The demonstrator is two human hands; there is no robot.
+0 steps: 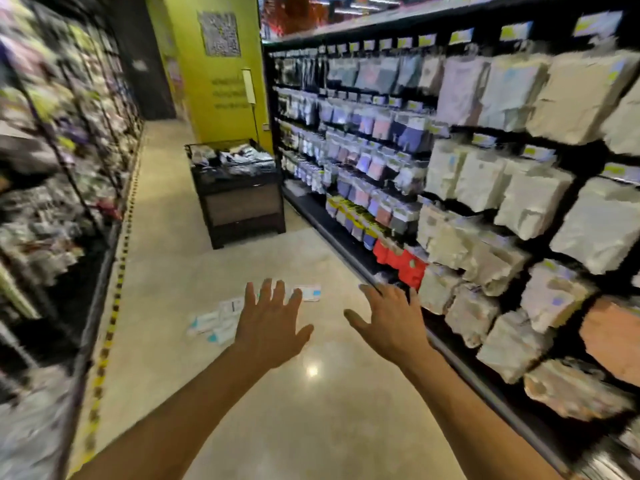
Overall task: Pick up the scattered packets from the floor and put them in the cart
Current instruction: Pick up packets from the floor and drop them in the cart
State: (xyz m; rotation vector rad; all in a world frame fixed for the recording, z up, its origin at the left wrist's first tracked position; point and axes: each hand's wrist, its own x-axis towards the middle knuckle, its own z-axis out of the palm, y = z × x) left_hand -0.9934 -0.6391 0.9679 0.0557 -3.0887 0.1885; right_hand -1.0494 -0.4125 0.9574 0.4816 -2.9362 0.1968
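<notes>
The left hand [270, 327] and the right hand [391, 323] stretch out above a shop floor [277, 417], fingers spread wide and holding nothing. White-and-blue packets [221, 320] lie scattered on the floor on the near side of the black cart [242, 209], well apart from it and partly hidden by the left hand. Shelves [485, 174] of hanging goods run just beside the cart.

Both arms are stretched forward above the floor [277, 410], the left grip [273, 323] and right grip [391, 323] held with fingers spread. White packets [214, 323] are scattered on the floor, partly hidden behind the left grip. A dark cart [239, 195] is parked farther along, beside the shelf [485, 168].
</notes>
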